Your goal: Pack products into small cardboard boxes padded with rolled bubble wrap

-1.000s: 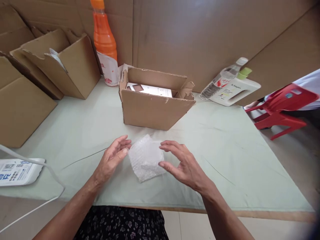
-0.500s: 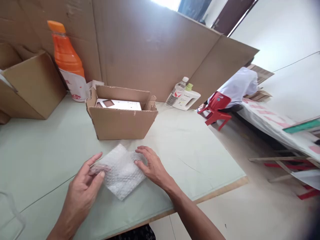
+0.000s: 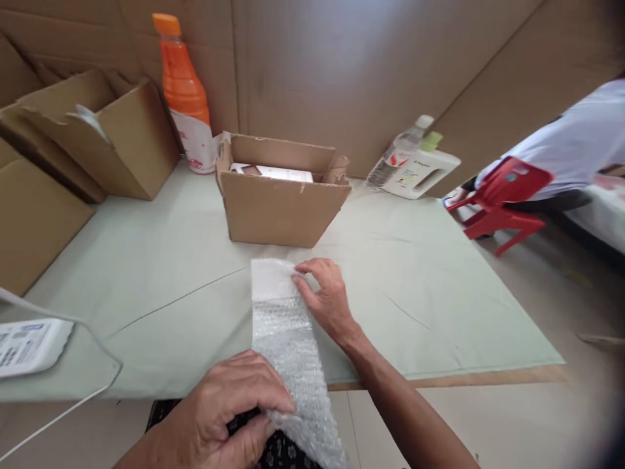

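A strip of bubble wrap [image 3: 286, 339] runs from the table's middle toward me and hangs over the front edge. My left hand [image 3: 229, 417] is closed on its near end, below the table edge. My right hand [image 3: 325, 299] lies with fingers spread on the far end, pressing it to the pale green table [image 3: 161, 260]. Just beyond stands an open cardboard box [image 3: 280, 208] with a white item [image 3: 280, 173] inside.
An orange bottle [image 3: 183, 91] stands behind the box. Empty cardboard boxes [image 3: 102, 130] sit at the left, a clear bottle [image 3: 398, 159] and white jug [image 3: 424, 172] at the back right. A printed white bag [image 3: 27, 345] lies at the left edge. A seated person [image 3: 561, 156] on a red chair [image 3: 502, 202] is at the right.
The folded bubble wrap has been pulled open into a long strip. My left hand drew back toward me with one end; my right hand stayed on the far end.
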Available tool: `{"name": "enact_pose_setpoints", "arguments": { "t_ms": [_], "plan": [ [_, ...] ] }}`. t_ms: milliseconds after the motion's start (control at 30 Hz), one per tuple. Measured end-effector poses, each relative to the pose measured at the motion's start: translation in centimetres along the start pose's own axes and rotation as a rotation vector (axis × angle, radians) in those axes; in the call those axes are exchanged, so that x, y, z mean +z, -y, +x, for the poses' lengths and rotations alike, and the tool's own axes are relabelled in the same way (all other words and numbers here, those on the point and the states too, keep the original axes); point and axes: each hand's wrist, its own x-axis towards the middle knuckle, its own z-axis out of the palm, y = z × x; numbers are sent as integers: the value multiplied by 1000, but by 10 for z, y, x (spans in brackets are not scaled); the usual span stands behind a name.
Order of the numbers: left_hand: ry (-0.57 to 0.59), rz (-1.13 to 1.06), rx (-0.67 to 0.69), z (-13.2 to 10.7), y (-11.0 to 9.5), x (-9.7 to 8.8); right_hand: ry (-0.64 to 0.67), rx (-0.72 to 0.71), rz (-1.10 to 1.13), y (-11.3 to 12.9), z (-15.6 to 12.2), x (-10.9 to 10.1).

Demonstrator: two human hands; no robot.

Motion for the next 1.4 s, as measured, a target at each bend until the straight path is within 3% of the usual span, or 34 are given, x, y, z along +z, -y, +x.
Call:
{"name": "enact_pose_setpoints", "arguments": {
  "t_ms": [67, 167, 267, 400, 500, 633, 800, 967, 1233, 1400],
  "plan": [
    [-44, 7, -110, -5, -2, -5, 9, 10, 13, 5, 6, 3],
    [-201, 112, -288, -14, 9, -9, 122, 64, 99, 10, 6, 5],
    [-355, 106, -413, -21, 25, -11, 247, 140, 401, 14, -8, -6],
    [-468, 26, -465, -18, 37, -12, 421, 231, 818, 21, -41, -28],
    [-532, 44, -456, -10, 48, -11, 391, 282, 892, 30, -61, -27],
    [-601, 55, -443, -5, 66, -8, 259, 411, 765, 41, -70, 1],
    [-585, 167, -460, -12, 76, -5, 66, 373, 490, 49, -74, 29],
    [-584, 485, -481, -9, 83, -7, -23, 343, 345, 54, -80, 35],
    [-579, 641, -503, 1, 90, -6, 9, 307, 113, 52, -77, 41],
    [-624, 713, -428, -13, 79, 3, -44, 262, 114, 54, -78, 42]
  ]
}}
